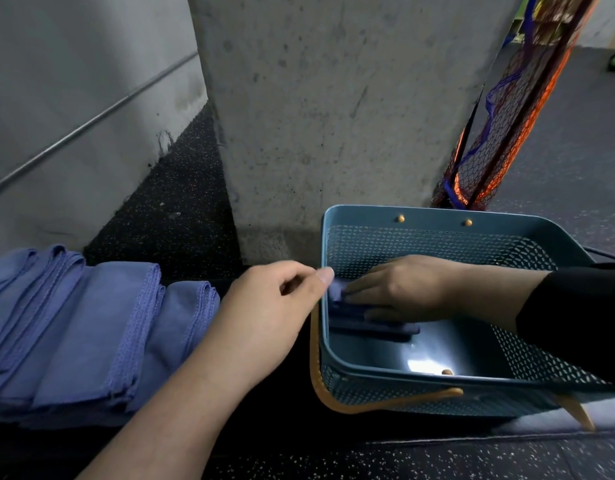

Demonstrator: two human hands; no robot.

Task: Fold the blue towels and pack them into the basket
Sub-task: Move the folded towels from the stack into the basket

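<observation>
**A:** ok so where's the towel at right now?

**B:** The folded towel [372,318] is already in the basket [437,220], down on the floor of it, hard against the wall nearest the left hand. Its long axis looks to run across, from that wall out toward the basket's middle. The right hand [403,289] lies flat on top of it, fingers straight, pressing it down rather than gripping.

**A:** and the left?

**B:** The left hand [275,306] sits just outside that same wall, fingers curled, thumb reaching over the rim. It looks like it's pinching a corner of the towel there, but the spot is blurry, so I can't tell for sure.

**A:** what's the next grab then?

**B:** My guess: the stack of blue towels [91,323], out past the left wrist, well apart from the basket. The left hand is clearly the nearer one. The right would have to cross over the whole rim to get there.

**A:** anything in the way?

**B:** Not much. The concrete pillar [333,116] stands just beyond both hands, with the basket butted up near it. The orange handle [368,405] hangs down on the near side, under the right forearm, so I'd watch for a sleeve snag on the way out. There's netting [500,133] past the basket too, out of reach.
</observation>
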